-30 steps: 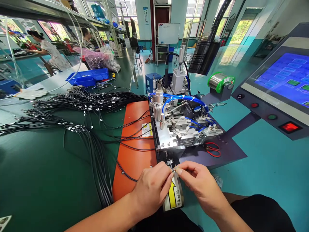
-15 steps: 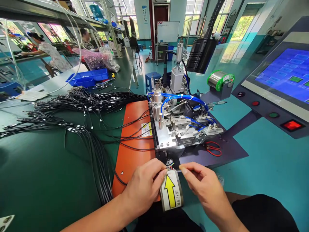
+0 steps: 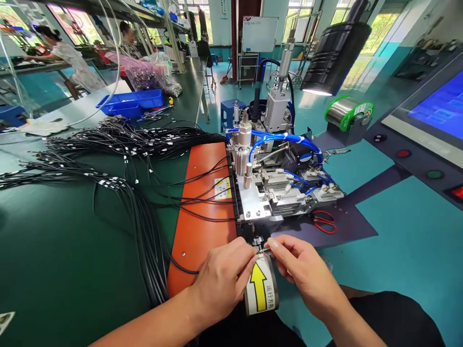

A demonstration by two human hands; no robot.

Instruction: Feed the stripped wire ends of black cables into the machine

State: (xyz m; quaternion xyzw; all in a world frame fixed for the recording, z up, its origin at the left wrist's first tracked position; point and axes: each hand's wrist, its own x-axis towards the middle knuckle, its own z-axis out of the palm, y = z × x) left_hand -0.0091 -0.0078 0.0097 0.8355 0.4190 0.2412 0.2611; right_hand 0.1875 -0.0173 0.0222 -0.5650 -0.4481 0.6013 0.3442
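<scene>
My left hand [image 3: 226, 277] pinches the end of a thin black cable [image 3: 183, 268] that runs back over the orange mat [image 3: 202, 212]. My right hand [image 3: 302, 272] pinches the fine coloured wire tips [image 3: 263, 251] at that cable's end. Both hands meet just in front of the small fixture at the near edge of the metal soldering machine [image 3: 278, 188]. A curved plate with a yellow arrow label [image 3: 261, 287] sits right below the fingertips. A large spread of black cables [image 3: 108, 164] lies on the green table to the left.
Red-handled scissors [image 3: 324, 221] lie on the dark mat right of the machine. A solder spool [image 3: 347, 112], a black lamp hood [image 3: 334, 50] and a control panel with a blue screen [image 3: 439, 108] stand at right. A blue tray [image 3: 130, 102] and two seated people [image 3: 68, 50] are far left.
My right hand, apart from the left half a second ago, has closed back in on the wire tips. The view has shifted slightly left and closer.
</scene>
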